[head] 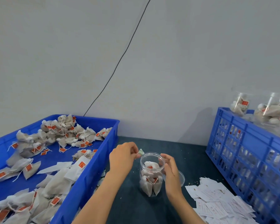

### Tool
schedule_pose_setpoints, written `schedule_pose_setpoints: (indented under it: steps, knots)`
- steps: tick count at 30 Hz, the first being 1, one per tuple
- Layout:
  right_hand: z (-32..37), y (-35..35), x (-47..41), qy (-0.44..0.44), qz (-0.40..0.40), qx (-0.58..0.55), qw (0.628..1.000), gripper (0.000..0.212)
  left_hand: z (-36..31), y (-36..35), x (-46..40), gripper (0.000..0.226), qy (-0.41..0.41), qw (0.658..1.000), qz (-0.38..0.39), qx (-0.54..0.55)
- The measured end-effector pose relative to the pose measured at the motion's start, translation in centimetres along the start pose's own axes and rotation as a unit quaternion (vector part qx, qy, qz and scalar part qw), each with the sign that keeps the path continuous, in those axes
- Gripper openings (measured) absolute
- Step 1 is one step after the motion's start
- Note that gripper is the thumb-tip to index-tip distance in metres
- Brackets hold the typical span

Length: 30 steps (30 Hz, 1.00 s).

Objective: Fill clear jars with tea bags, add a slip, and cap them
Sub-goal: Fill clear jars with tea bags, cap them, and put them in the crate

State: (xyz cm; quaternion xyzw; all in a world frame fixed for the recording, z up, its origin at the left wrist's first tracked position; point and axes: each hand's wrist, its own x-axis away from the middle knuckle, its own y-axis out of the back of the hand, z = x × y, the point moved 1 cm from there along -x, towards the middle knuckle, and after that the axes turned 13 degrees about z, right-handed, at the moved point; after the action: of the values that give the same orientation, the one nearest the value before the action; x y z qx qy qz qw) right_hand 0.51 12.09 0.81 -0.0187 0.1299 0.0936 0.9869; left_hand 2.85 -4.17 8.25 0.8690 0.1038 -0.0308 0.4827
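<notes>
An open clear jar point(150, 183) stands on the dark table, holding several white tea bags with red tags. My right hand point(171, 172) grips the jar's right side near the rim. My left hand point(124, 157) pinches a small folded slip point(141, 152) just left of and above the jar's mouth. A clear lid point(181, 177) lies on the table behind my right hand, partly hidden. Loose tea bags point(55, 159) fill the blue tray point(94, 172) on the left.
A pile of white paper slips point(217, 201) lies at the right front. A blue slatted crate point(249, 152) stands on the right, with filled jars point(271, 113) on top and more inside. A black cable point(120, 62) runs down the wall.
</notes>
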Motion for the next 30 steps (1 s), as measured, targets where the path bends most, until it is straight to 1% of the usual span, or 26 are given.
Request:
schedule_pose_setpoints:
  steps: [3,7,13,17,21,22,24,25,26,27,28,29,30]
  knots:
    - [0.0,-0.2,0.3,0.012,0.004,-0.016,1.0,0.021,-2.0,-0.8,-0.7,0.012,-0.047,0.998,0.021,0.022]
    - [-0.3,-0.2,0.1,0.013,0.025,0.013,1.0,0.022,-2.9,-3.1,-0.9,0.015,-0.057,0.996,0.05,-0.04]
    - [-0.6,-0.2,0.1,0.008,0.043,0.029,0.999,0.021,-2.5,-4.2,-1.7,0.009,-0.04,0.997,0.043,-0.054]
    - [-0.6,-0.2,0.1,0.009,0.039,0.041,0.998,0.022,-2.6,-4.6,-2.0,0.006,-0.056,0.994,0.046,-0.082]
    - [-0.1,-0.2,0.1,0.0,0.053,0.031,0.998,0.025,-2.6,-4.9,-2.2,0.01,-0.083,0.99,0.048,-0.1]
    - [0.2,-0.2,0.2,-0.008,0.055,0.024,0.998,0.025,-2.5,-4.9,-2.3,0.016,-0.085,0.991,0.04,-0.091]
    - [0.6,0.2,0.2,-0.032,0.07,0.006,0.997,0.026,-2.2,-5.1,-2.3,0.038,-0.073,0.996,0.03,-0.044]
    - [0.7,0.5,0.1,-0.049,0.079,-0.003,0.996,0.025,-1.9,-5.2,-2.3,0.049,-0.055,0.998,0.038,-0.002]
    - [0.8,0.9,0.0,-0.069,0.082,-0.012,0.994,0.023,-1.5,-5.3,-2.4,0.056,-0.036,0.996,0.056,0.058]
    - [0.8,1.6,-0.1,-0.086,0.074,-0.016,0.993,0.021,-1.2,-5.4,-2.4,0.056,-0.025,0.988,0.081,0.13]
    - [0.8,2.3,-0.2,-0.1,0.053,-0.016,0.993,0.019,-0.9,-5.6,-2.4,0.048,-0.025,0.974,0.108,0.199]
    - [0.6,3.4,-0.3,-0.11,0.017,0.011,0.994,0.017,-0.7,-5.8,-2.3,0.037,-0.031,0.958,0.131,0.255]
    - [0.5,4.7,-0.4,-0.116,-0.02,0.073,0.99,0.017,-0.6,-5.9,-2.3,0.027,-0.038,0.943,0.146,0.296]
